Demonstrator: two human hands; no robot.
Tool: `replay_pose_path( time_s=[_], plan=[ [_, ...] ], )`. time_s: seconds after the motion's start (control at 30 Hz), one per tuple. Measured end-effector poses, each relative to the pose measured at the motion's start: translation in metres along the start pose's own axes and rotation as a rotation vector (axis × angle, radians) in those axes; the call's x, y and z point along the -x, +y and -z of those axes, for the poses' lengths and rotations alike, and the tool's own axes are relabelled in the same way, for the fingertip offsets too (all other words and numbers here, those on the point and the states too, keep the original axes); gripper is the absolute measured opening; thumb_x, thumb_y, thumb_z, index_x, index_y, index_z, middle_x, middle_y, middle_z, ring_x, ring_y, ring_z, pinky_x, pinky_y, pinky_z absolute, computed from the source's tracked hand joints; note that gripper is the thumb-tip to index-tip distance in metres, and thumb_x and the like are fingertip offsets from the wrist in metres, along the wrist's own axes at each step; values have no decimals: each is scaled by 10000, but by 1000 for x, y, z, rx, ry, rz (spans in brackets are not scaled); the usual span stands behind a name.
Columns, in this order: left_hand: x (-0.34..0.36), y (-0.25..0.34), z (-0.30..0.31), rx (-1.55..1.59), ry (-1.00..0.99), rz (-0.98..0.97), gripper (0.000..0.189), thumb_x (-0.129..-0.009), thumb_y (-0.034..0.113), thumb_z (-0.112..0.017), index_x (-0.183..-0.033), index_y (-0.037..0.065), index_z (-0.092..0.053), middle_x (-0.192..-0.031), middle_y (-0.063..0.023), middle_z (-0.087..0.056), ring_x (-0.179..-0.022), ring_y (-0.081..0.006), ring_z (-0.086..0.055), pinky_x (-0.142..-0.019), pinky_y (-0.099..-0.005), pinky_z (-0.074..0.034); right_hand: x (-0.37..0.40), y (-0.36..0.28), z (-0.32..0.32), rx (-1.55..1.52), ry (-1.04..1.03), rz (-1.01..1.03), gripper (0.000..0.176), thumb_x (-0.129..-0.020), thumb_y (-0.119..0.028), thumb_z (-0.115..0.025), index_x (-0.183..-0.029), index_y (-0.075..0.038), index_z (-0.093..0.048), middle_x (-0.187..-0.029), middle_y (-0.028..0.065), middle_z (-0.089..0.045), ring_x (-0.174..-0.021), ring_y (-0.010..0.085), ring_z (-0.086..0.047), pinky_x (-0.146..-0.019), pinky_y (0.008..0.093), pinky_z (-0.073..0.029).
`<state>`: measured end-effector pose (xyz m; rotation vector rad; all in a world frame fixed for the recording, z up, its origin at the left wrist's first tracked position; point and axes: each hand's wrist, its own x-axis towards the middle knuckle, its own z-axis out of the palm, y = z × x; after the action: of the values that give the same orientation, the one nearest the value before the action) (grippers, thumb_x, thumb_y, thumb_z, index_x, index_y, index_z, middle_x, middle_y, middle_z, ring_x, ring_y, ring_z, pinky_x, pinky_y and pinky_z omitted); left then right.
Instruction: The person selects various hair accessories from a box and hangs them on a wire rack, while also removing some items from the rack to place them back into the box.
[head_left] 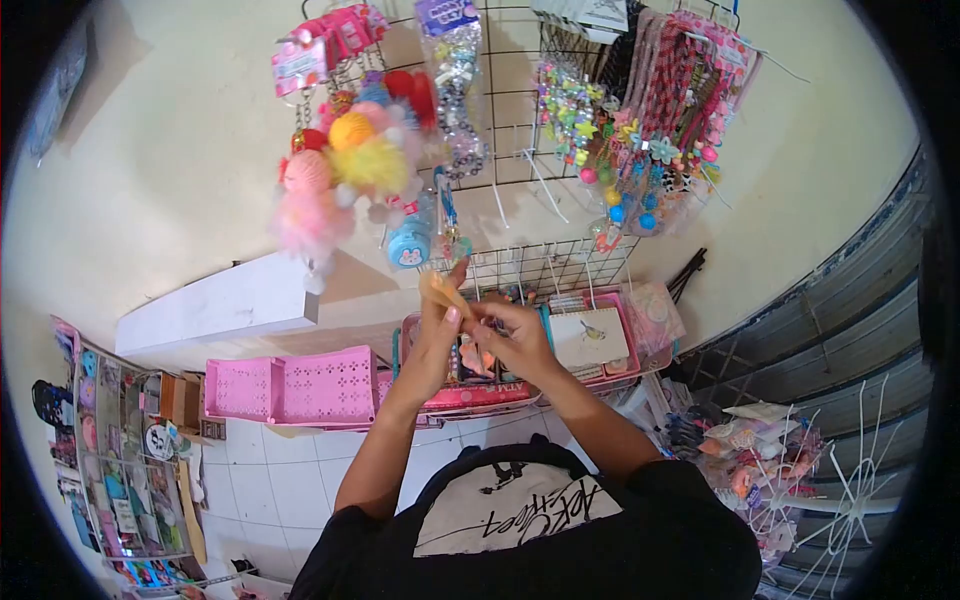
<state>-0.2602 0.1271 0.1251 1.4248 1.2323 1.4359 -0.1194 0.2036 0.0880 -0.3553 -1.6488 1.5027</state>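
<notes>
Both hands up in front of the wire rack, close together. Left hand has its fingers closed on a small yellowish-tan item; thumb lies along it. Item sticks up at a slant above the hands, too small to identify. Right hand has bent fingers at the item's lower end; cannot tell if they grip it or only touch.

Just below and behind the hands: pink basket with mixed small goods, partly hidden by the hands. White notebook-like item with a small picture lies in its right part. Pink perforated trays sit left of the basket.

Wire rack on wall above. Fluffy pom-pom keychains hang on its left, light blue round pouch hangs lower, near the item. Packaged bead strand in the middle, colorful beaded straps on the right. White shelf on the wall at left. Tiled floor below.
</notes>
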Motion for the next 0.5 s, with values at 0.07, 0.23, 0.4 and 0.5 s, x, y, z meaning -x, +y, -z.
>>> replay_pose_path(
  time_s=[0.07, 0.23, 0.4, 0.5],
  plan=[
    [9, -11, 5, 54, 139, -87, 688, -1055, 445, -374, -1536, 21, -126, -1563, -214, -281, -1363, -312, -410, -1111, -445, -341, -10, -9, -2, -23, 17, -73, 251, -929, -88, -684, -1135, 55, -672, -951, 60, -646, -719, 74, -595, -577, 230, -474],
    [42, -24, 15, 167, 174, -71, 743, -1023, 531, -407, -1553, 120, -88, -1578, -195, -254, -1289, -322, -490, -1042, -446, -389, -32, 9, -2, 23, 99, 28, 295, -912, -113, -715, -1152, 53, -673, -984, 70, -672, -851, 76, -601, -640, 220, -491],
    [80, -47, 23, 181, 210, 66, 662, -1050, 449, -390, -1546, 110, -113, -1523, -233, -318, -1199, -345, -574, -1015, -460, -450, -54, 13, -5, -110, 148, -90, 311, -956, -180, -678, -1168, 48, -664, -829, 50, -697, -526, 56, -557, -485, 214, -436],
    [96, -56, 27, 200, 225, 114, 641, -1058, 430, -383, -1545, 112, -114, -1518, -232, -323, -1186, -338, -584, -1011, -456, -460, -85, 44, -4, -15, 191, 98, 333, -963, -211, -671, -1179, 42, -656, -877, 67, -706, -474, 46, -519, -415, 220, -409]
  ],
)
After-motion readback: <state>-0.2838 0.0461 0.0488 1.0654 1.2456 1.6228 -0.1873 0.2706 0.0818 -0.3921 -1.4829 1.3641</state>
